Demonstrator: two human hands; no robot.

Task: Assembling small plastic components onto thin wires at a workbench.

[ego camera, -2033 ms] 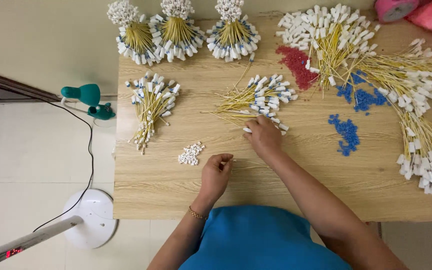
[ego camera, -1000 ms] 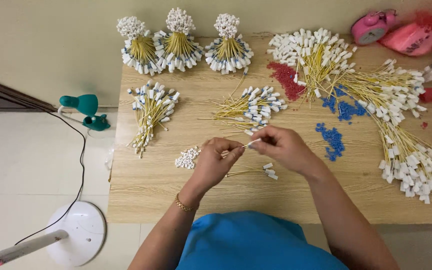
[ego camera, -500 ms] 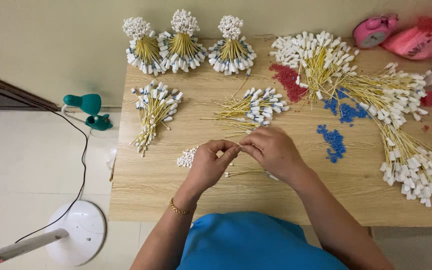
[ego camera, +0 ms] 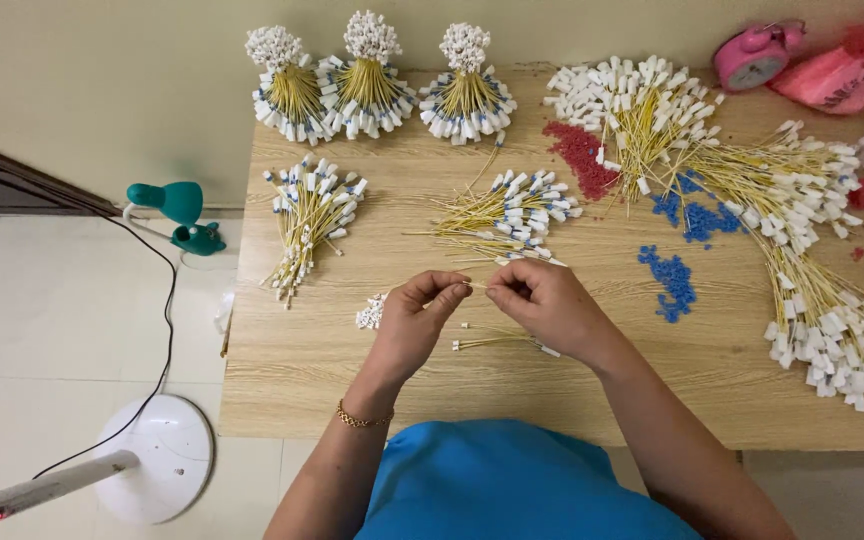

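A pink flat package (ego camera: 830, 80) lies at the table's far right corner

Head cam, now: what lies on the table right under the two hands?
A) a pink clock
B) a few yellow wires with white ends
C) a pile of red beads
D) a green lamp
B: a few yellow wires with white ends lie on the wooden table just below the left hand and right hand, which meet fingertip to fingertip above them.

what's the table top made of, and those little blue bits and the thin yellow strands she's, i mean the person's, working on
Table top: looks like pale wood or wood-look laminate, matt, with visible grain lines. Blue bits: probably moulded plastic, judging by the uniform saturated colour; too small to be sure. Yellow strands: seemingly thin plastic-insulated wires with white plastic end pieces; both hands, left hand and right hand, pinch one.
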